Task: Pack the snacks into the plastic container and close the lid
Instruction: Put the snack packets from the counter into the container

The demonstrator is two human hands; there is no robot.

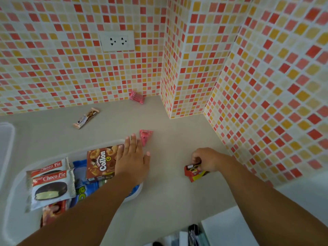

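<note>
A clear plastic container (16, 183) sits at the lower left and holds two Choco Pie packs (51, 189), a brown Collon box (101, 162) and blue packets. My left hand (132, 158) lies flat, fingers spread, over the container's right rim and the edge of the Collon box. My right hand (207, 159) is closed on a small red and yellow snack pack (194, 172) just above the counter. A pink wrapped snack (145, 136) lies just beyond my left fingertips. Another pink snack (136, 97) rests by the back wall, and a brown wafer bar (86, 118) lies to the left of it.
The container's clear lid (6, 139) rests at the far left edge. The grey counter (174, 192) is bounded by tiled walls behind and to the right, with a jutting tiled corner (170, 107). A wall socket (117, 41) sits above. A drawer of utensils (193, 235) shows below the counter edge.
</note>
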